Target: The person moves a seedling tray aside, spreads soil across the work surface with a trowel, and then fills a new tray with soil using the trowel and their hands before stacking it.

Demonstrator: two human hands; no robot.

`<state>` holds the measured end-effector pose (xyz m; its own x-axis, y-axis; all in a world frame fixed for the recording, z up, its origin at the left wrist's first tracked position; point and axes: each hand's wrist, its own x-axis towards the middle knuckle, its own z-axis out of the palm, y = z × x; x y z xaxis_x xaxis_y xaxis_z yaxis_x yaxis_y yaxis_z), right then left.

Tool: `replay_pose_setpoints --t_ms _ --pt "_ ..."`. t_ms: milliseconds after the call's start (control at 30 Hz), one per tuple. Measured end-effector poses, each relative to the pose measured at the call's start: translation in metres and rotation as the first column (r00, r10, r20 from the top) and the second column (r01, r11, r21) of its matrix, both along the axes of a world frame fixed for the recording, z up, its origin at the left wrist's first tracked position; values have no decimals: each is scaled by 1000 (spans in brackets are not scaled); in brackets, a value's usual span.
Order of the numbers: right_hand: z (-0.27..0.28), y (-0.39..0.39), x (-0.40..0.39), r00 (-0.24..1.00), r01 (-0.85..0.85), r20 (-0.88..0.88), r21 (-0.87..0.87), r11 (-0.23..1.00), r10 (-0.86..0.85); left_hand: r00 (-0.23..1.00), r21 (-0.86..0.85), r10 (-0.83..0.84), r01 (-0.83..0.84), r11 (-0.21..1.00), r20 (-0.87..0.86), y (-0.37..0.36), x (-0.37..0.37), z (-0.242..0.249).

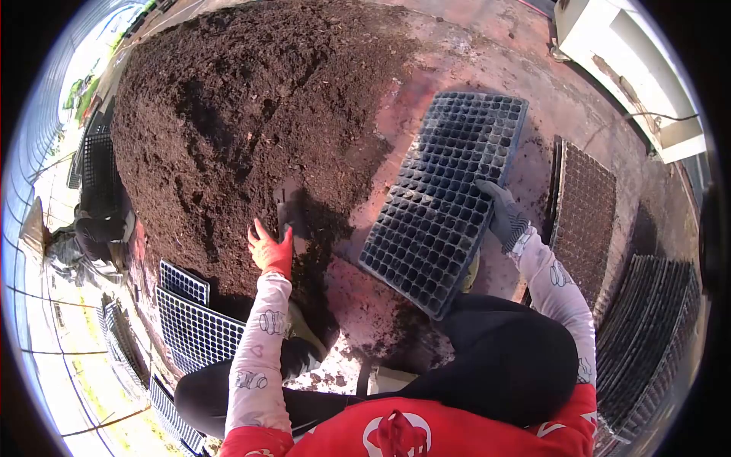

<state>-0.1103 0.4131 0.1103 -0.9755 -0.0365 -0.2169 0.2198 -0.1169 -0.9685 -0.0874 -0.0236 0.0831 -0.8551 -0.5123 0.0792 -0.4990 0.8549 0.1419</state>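
The soil heap [251,114] looks coarse, crumbly and totally matt, dark brown with fibrous bits in it. The seed tray [449,190] is thin black plastic with a slight sheen on the cell rims. Both hands wear knit cloth gloves: left hand [270,250] rubbery red, right hand [502,213] grey. Floor [472,61] is rough, stained concrete.

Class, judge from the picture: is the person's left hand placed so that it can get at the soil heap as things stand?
Probably yes. The left hand, in a red glove, lies at the foot of the soil heap, with nothing between them. The right hand rests on the empty seed tray.
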Motion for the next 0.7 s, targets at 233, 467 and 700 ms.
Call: replay_pose_setpoints --t_ms 233,467,700 --pt "-43 -68 -42 932 238 327 -220 946 -158 988 626 -133 151 765 -76 -56 -61 -127" --pt "-28 -37 -42 875 265 450 -137 954 -178 965 -35 -262 262 964 9 -28 -124 -2" --pt "-52 -51 -49 782 323 568 -20 946 -255 986 -95 -90 105 990 142 26 -252 -72"
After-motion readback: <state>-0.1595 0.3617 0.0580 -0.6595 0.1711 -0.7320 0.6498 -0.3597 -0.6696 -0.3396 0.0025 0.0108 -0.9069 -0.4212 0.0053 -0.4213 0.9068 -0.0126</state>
